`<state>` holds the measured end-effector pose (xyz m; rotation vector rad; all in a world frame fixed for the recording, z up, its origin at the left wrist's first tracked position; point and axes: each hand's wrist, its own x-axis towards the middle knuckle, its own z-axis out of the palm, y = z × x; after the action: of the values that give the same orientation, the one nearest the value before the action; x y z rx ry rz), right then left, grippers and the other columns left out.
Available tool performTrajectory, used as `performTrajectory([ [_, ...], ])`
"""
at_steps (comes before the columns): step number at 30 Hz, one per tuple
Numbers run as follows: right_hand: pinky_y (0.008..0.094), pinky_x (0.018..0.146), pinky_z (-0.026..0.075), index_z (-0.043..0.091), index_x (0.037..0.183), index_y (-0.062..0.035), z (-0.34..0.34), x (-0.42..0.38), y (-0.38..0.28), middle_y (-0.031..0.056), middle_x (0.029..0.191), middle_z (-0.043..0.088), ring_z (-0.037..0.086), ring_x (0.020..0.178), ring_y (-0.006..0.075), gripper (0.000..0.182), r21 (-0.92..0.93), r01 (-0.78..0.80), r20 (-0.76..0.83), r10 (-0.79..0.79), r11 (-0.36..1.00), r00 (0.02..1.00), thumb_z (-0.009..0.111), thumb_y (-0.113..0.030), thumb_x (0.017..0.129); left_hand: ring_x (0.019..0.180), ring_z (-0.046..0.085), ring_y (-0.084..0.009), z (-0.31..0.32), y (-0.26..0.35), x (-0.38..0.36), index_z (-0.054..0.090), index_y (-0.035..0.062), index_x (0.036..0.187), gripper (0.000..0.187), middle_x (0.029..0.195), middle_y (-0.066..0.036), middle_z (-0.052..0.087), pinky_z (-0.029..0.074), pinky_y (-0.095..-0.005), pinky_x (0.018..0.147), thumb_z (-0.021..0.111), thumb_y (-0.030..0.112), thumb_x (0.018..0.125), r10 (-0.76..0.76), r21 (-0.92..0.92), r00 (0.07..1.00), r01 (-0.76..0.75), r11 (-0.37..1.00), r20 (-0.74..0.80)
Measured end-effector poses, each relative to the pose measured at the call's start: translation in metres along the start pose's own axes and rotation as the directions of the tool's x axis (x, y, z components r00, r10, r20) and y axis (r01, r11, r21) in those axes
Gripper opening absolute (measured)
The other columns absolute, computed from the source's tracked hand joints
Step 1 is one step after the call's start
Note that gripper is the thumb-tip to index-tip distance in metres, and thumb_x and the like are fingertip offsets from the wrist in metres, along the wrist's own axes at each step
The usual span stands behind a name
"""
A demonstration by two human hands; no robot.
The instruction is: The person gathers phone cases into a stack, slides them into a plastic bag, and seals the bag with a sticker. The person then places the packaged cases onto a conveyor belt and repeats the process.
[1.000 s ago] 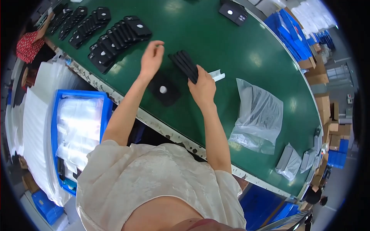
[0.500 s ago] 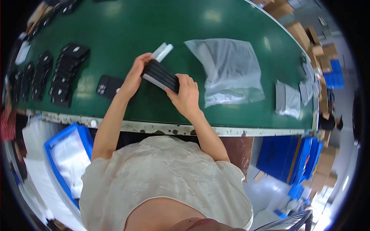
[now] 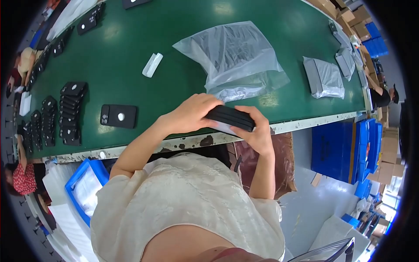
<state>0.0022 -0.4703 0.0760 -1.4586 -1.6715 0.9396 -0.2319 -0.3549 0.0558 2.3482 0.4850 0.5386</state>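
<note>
A stack of black phone cases (image 3: 230,117) is held between my two hands, over the table's front edge. My left hand (image 3: 192,113) closes on the stack's left end. On the right end, my right hand (image 3: 257,130) grips with thumb below and fingers above. Something pale shows along the underside of the stack. One black phone case (image 3: 129,117) with a white round spot lies flat to the left of my left hand. Beyond the hands rests a clear plastic bag (image 3: 227,48) with greyish contents I cannot make out. A small white folded piece (image 3: 152,65) lies farther back.
Rows of black cases (image 3: 71,111) stand at the green table's (image 3: 174,91) left. Grey-white bagged packs (image 3: 324,77) lie at the right. Below the table are a blue bin (image 3: 88,185) and blue crates (image 3: 334,150). Other people (image 3: 26,178) are at the far left and right.
Both hands have carried the stack rightward and closer to the table's front edge, away from the small white piece. The camera view has turned, so the table appears tilted.
</note>
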Motion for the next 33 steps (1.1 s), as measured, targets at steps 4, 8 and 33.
performTrajectory([
  [4,0.0291,0.091,0.048,0.063,0.121,-0.0004,0.002,-0.015,0.037,0.0061,0.110,0.065,0.062,0.097,0.0158,0.051,0.381,-0.104,-0.400,0.265,0.919,0.878,0.083,-0.007,0.075,0.096,0.058,-0.0322,0.009,-0.015,0.032,0.053,0.0003,0.111,0.034,0.104,-0.014,0.059,0.047,-0.0422,0.082,0.072,0.018,0.089,-0.096,0.086,0.893,0.148,0.985,-0.439],
  [8,0.0283,0.089,0.048,0.062,0.123,-0.0004,0.020,0.014,0.057,0.0064,0.109,0.065,0.061,0.098,0.0138,0.051,0.582,-0.007,-0.568,0.413,0.813,0.712,0.082,-0.006,0.077,0.088,0.058,-0.0323,0.014,-0.033,0.042,0.055,0.0009,0.102,0.021,0.093,-0.013,0.058,0.047,-0.0411,0.076,0.066,0.016,0.093,-0.377,-0.096,0.788,0.381,0.920,-0.486],
  [33,0.0293,0.085,0.050,0.059,0.121,0.0006,0.089,0.047,0.043,0.0088,0.106,0.064,0.062,0.096,0.0171,0.046,-0.003,0.043,-0.716,-0.032,0.999,0.698,0.079,-0.006,0.079,0.075,0.053,-0.0307,0.028,-0.070,0.042,0.052,0.0023,0.093,0.009,0.083,-0.012,0.054,0.044,-0.0400,0.068,0.057,0.008,0.098,0.037,0.137,0.580,0.130,0.982,-0.814],
])
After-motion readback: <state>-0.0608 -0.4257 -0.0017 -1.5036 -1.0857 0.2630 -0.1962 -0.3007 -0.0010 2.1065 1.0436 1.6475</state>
